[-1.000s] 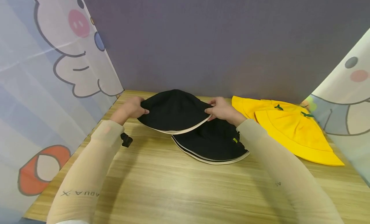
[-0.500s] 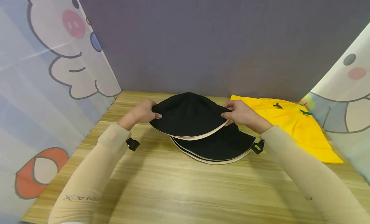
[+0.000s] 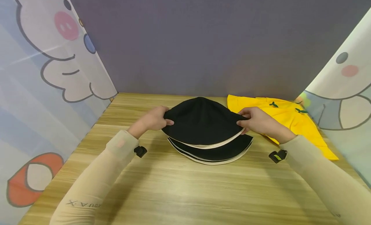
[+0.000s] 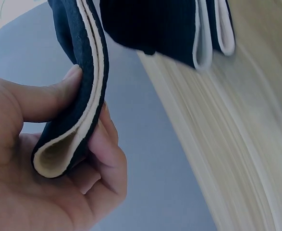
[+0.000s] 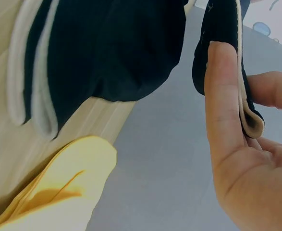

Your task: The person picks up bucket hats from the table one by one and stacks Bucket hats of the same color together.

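Note:
A folded black bucket hat (image 3: 203,122) with a cream lining edge is stretched between both hands in the head view. My left hand (image 3: 155,119) pinches its left brim corner, thumb in front; the left wrist view shows the folded brim (image 4: 90,96) between thumb and fingers. Its right corner is pinched by my right hand (image 3: 258,122), and the right wrist view shows the thumb and fingers on either side of the fold. Below and partly behind the held hat lie other folded black hats (image 3: 229,151), stacked on the wooden table, their cream edges facing me.
Yellow hats (image 3: 304,131) with small green sprouts lie folded at the table's back right. A dark grey panel (image 3: 185,44) rises behind the wooden table (image 3: 179,192). Cartoon-printed curtains (image 3: 34,105) flank both sides. Black wrist devices (image 3: 140,151) hang near both cuffs.
Both hands have carried the held black hat rightward and slightly toward me, from the left of the black stack to over it. Both pinches stay in place.

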The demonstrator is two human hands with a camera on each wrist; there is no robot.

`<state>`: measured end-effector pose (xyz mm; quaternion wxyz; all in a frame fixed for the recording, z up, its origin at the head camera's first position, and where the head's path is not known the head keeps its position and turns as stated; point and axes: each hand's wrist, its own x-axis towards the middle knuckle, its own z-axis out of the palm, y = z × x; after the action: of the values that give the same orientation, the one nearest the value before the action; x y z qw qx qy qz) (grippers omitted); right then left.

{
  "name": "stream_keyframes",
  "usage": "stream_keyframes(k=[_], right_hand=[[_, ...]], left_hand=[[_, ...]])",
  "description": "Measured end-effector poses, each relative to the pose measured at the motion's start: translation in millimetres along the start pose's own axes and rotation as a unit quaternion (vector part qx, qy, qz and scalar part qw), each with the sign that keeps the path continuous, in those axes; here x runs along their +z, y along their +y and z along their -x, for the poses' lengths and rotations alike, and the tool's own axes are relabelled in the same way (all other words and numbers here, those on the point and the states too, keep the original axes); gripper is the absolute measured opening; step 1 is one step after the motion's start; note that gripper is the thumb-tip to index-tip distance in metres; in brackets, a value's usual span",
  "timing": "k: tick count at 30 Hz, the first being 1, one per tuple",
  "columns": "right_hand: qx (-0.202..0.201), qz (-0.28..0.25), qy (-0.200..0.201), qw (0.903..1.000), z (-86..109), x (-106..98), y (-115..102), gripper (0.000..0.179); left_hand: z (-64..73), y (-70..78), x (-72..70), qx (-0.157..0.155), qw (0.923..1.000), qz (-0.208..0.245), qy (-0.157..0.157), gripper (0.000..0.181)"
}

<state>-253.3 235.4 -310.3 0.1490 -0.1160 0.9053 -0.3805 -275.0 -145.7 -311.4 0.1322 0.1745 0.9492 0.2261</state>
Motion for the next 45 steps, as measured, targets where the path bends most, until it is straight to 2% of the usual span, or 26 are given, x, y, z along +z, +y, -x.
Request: stream_keyframes(k=[4,9,19,24,28,32,34,36,38,39,42,44,45], right_hand=[[0.007,-0.004,-0.007,0.9999,7.8,-5,12,0.060],[0.008,-0.028,-0.016,0.9994,13.3,-6,24,0.060],[0.025,-0.045,-0.014,0.9986,5.5,7,44,0.052],[0.036,-0.024,-0.026,0.9987,4.4,12,50,0.051],[0.046,-0.020,-0.035,0.9981,1.0,16,54,0.049],[0.052,-0.006,-0.037,0.9979,-3.2,22,55,0.043],[0.053,0.016,-0.035,0.9979,-4.7,26,55,0.041],[0.050,0.067,-0.027,0.9961,-5.4,29,52,0.036],[0.044,0.140,-0.013,0.9892,-5.4,33,47,0.028],[0.038,0.183,-0.001,0.9824,-4.8,35,43,0.024],[0.014,0.316,0.046,0.9476,-1.5,45,31,0.019],[-0.003,0.370,0.069,0.9266,1.3,53,23,0.027],[-0.010,0.380,0.073,0.9222,2.5,57,18,0.035]], left_hand=[[-3.1,9.8,8.2,0.013,0.9999,-0.007,-0.003,0.048],[-9.8,15.2,16.5,0.025,0.9996,-0.010,-0.010,0.048],[-20.3,6.7,37.4,0.005,0.9990,0.002,-0.044,0.048],[-25.0,2.5,51.1,0.009,0.9971,0.016,-0.073,0.050],[-27.4,1.8,55.8,0.012,0.9953,0.021,-0.094,0.047],[-28.1,2.1,60.1,-0.008,0.9936,0.032,-0.108,0.050],[-27.5,2.3,62.7,-0.016,0.9931,0.035,-0.111,0.056],[-26.6,2.5,65.0,-0.020,0.9927,0.036,-0.113,0.067],[-26.0,2.5,66.8,-0.017,0.9926,0.036,-0.114,0.075],[-25.8,2.2,67.8,-0.018,0.9925,0.035,-0.116,0.078],[-25.1,1.6,70.1,-0.019,0.9924,0.034,-0.117,0.083],[-24.5,1.6,70.7,-0.022,0.9926,0.032,-0.115,0.084],[-24.1,1.4,70.9,-0.025,0.9925,0.031,-0.115,0.085]])
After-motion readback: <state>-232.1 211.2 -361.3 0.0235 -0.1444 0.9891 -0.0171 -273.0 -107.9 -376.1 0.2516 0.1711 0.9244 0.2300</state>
